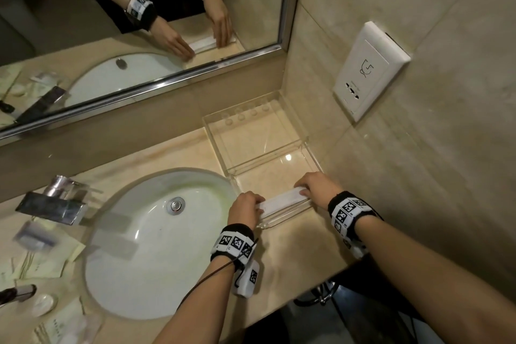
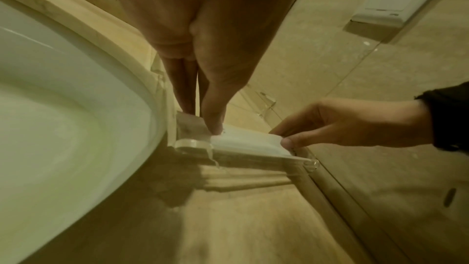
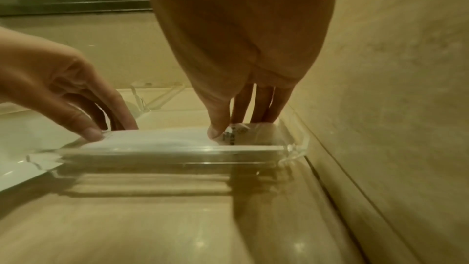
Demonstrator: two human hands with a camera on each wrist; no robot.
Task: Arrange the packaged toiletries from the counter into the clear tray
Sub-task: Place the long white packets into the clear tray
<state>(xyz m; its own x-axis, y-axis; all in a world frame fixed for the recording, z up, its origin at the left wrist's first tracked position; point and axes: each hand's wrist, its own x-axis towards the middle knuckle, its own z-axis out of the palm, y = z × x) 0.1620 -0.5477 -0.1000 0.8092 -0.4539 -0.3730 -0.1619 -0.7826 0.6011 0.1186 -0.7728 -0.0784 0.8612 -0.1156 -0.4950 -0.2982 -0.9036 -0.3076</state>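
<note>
A long white packet (image 1: 282, 201) (image 2: 247, 141) (image 3: 162, 138) lies along the near wall of the clear tray (image 1: 251, 131) (image 3: 177, 151), which stands in the counter's right corner. My left hand (image 1: 245, 208) (image 2: 213, 125) pinches the packet's left end between thumb and fingers. My right hand (image 1: 312, 186) (image 3: 223, 127) pinches its right end the same way. The packet sits just inside the tray's near rim (image 2: 253, 158), tilted against it. Other packaged toiletries (image 1: 42, 257) lie left of the sink.
An oval white sink (image 1: 156, 243) fills the counter's middle, with a metal faucet (image 1: 53, 204) at its left. A mirror (image 1: 111, 22) runs along the back. The tiled right wall carries a white socket plate (image 1: 368, 70). The counter's front edge is close under my forearms.
</note>
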